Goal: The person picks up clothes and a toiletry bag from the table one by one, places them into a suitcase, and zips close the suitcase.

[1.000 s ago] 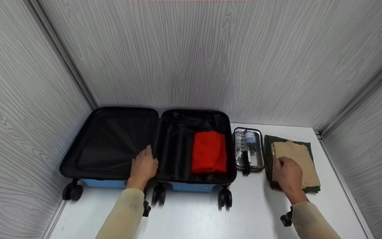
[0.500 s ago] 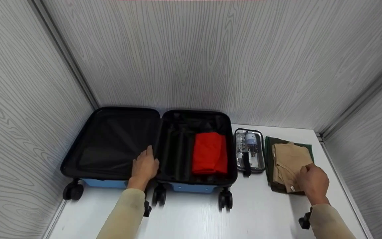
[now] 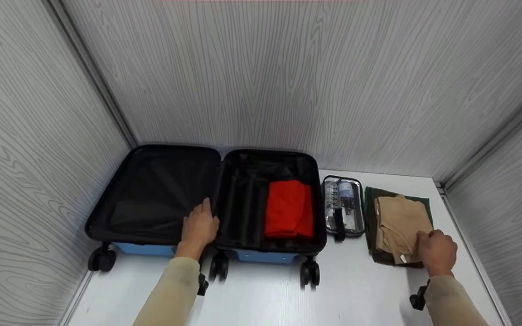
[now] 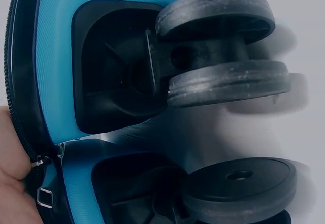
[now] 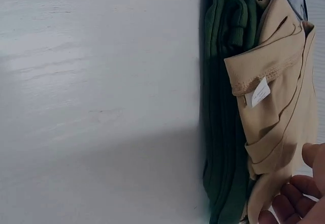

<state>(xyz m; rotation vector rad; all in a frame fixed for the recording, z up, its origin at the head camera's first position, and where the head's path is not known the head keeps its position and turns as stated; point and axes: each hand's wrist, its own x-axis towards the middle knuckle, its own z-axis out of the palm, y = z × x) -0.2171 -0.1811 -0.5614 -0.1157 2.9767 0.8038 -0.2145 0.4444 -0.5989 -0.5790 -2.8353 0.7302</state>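
Note:
A blue suitcase with black lining (image 3: 161, 194) lies spread in two halves. My left hand (image 3: 200, 225) rests, fingers extended, on the seam between them; the left wrist view shows only its edge beside the zipper (image 4: 39, 161). At the far right my right hand (image 3: 437, 253) is at the lower right edge of a folded beige garment (image 3: 403, 222). Its thumb and curled fingers pinch that edge in the right wrist view, beside a white label (image 5: 260, 92) on the cloth. Beneath lies a folded dark green garment (image 5: 223, 107).
A folded red garment (image 3: 288, 208) lies in the suitcase's right half. Between suitcase and clothes sits a clear toiletry bag (image 3: 343, 206) with bottles and a black strap. Suitcase wheels (image 4: 228, 84) stick out toward me. Patterned walls (image 3: 252, 90) stand behind and on both sides.
My right hand has moved from the left part of the beige garment to its lower right edge. The garment's folds and label now show at the front. My left hand stays put.

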